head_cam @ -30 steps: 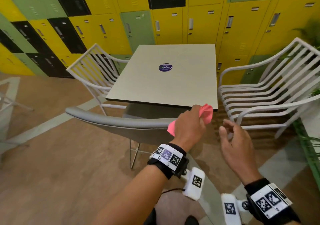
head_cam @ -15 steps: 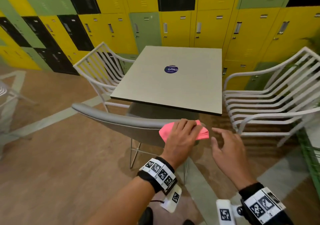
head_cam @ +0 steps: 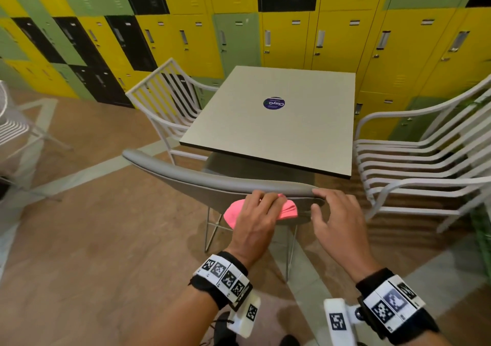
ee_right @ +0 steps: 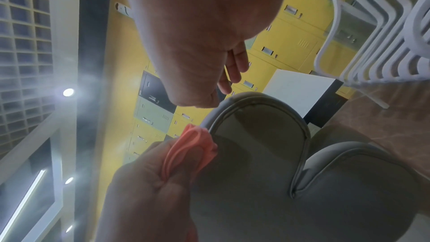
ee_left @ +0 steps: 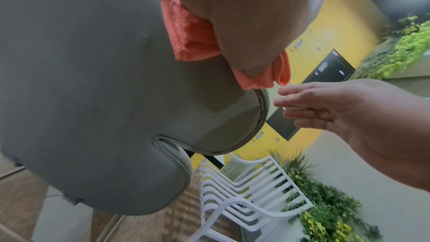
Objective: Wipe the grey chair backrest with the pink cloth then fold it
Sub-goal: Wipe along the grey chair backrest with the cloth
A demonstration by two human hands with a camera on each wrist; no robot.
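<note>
The grey chair backrest [head_cam: 199, 178] curves across the middle of the head view, its back face towards me. My left hand [head_cam: 261, 207] holds the bunched pink cloth [head_cam: 288, 208] against that back face, just below the top rim near the right end. In the left wrist view my palm covers the cloth [ee_left: 186, 30] on the grey backrest [ee_left: 81, 80]. The right wrist view shows folds of the cloth [ee_right: 188, 146] sticking out of the left hand. My right hand [head_cam: 322, 204] is open, its fingertips touching the rim at the right end of the backrest.
A square beige table [head_cam: 273, 133] with a blue sticker stands just behind the chair. White slatted chairs flank it on the left [head_cam: 164, 98] and right [head_cam: 414, 159]. Yellow, green and black lockers [head_cam: 332, 40] line the wall. Green plants [head_cam: 483, 228] border the right edge.
My left hand brought the cloth down from above the rim onto the back face of the backrest. My right hand moved forward and now touches the backrest's right end.
</note>
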